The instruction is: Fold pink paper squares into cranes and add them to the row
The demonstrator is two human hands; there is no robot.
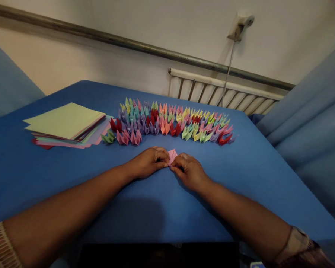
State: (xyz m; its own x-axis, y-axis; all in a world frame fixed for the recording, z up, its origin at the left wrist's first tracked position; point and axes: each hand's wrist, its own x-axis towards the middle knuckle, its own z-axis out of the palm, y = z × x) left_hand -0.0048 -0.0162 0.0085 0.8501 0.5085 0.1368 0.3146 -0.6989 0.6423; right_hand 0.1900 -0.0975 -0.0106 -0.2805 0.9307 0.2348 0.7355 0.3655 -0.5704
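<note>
A small folded piece of pink paper [172, 155] lies between my hands on the blue table, its pointed end facing away from me. My left hand [151, 160] pinches its left side near the lower edge. From the right, my right hand [190, 171] grips the same paper with thumb and forefinger. Both sets of fingertips nearly meet and hide the paper's lower part. Just beyond my hands stand several rows of folded paper cranes [165, 127] in pink, red, purple, green, yellow and blue.
A stack of coloured paper sheets [67, 121], pale yellow on top, lies at the left of the blue table [212, 216]. Behind are a wall pipe [145, 47], a radiator [206, 89] and a socket with a cord [240, 28]. Blue curtains [312, 119] hang at the right.
</note>
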